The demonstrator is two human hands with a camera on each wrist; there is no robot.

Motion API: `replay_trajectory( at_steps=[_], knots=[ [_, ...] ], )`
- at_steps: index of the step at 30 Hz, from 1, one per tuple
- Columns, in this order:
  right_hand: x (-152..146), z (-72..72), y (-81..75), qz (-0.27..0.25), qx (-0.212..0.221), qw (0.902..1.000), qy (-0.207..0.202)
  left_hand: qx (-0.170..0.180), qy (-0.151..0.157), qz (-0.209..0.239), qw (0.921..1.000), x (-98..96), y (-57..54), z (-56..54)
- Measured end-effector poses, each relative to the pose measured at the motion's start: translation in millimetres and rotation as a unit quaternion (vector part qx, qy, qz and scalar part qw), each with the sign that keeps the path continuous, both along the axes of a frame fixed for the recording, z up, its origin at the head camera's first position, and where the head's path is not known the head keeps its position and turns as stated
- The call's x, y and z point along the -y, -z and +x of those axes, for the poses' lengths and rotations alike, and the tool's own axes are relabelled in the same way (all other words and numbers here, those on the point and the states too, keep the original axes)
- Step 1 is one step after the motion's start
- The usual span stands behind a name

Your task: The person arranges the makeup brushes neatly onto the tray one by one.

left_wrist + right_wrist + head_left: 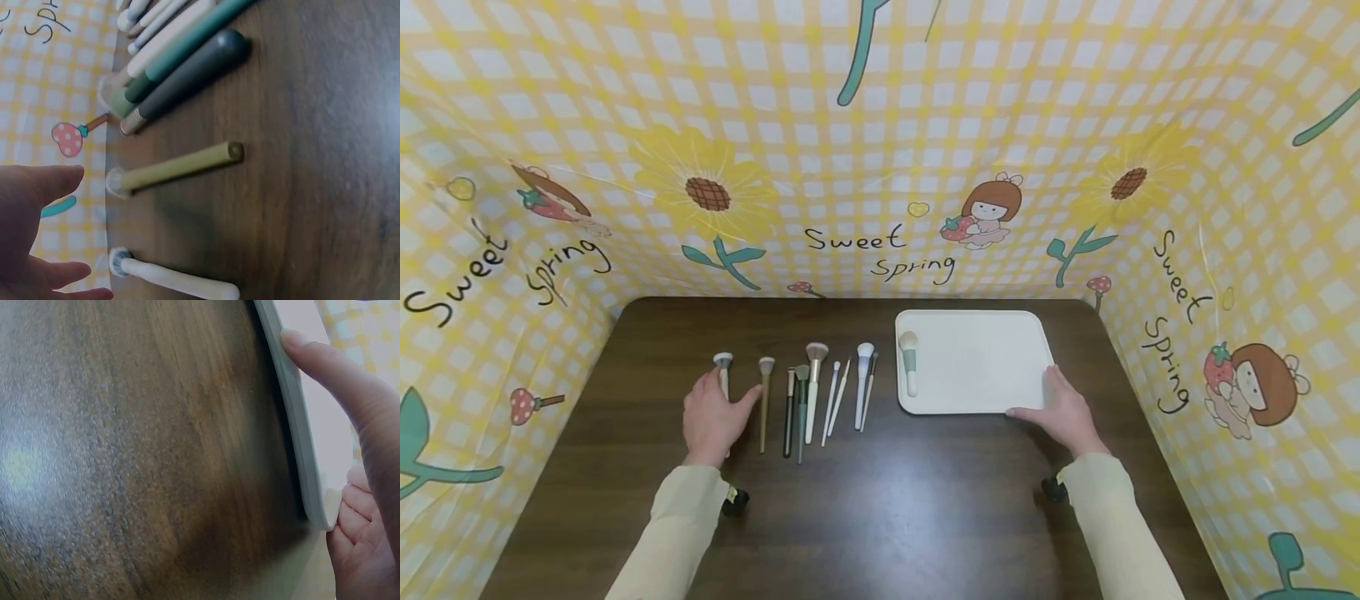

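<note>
My left hand [713, 421] hovers with its fingers spread over the leftmost makeup brush [724, 379], which has a white handle [181, 279]. In the left wrist view the fingers look apart from it. An olive-handled brush [764, 412] lies just right of that hand. At the right, my right hand [1067, 412] grips the near right corner of a white tray [985, 367], its thumb on the near rim and its fingers along the side. One brush [911, 367] with a white and green handle lies inside the tray at its left.
Several more brushes lie in a row between the left hand and the tray, among them a dark-handled one [788, 421], a green one [801, 417] and a thick white one [812, 400]. A checked cloth [820, 167] hangs around the brown table [880, 517].
</note>
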State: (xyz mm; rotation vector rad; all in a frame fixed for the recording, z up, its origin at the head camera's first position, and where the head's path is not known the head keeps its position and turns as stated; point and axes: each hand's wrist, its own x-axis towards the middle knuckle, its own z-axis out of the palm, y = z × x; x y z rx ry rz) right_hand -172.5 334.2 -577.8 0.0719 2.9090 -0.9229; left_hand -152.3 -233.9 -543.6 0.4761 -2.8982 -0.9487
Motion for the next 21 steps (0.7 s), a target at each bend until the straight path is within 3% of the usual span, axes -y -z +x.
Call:
replay_trajectory(
  at_steps=[10, 21],
  knots=[
    [-0.9, -0.2, 0.3, 0.001, -0.001, 1.0, -0.003, 0.026, -0.025, -0.017, 0.9992, 13.2, 8.1, 4.6],
    [-2.2, -1.0, 1.4, 0.004, 0.002, 1.0, -0.004, 0.087, -0.03, 0.029, 0.9953, 23.3, 4.7, 6.2]
  ],
)
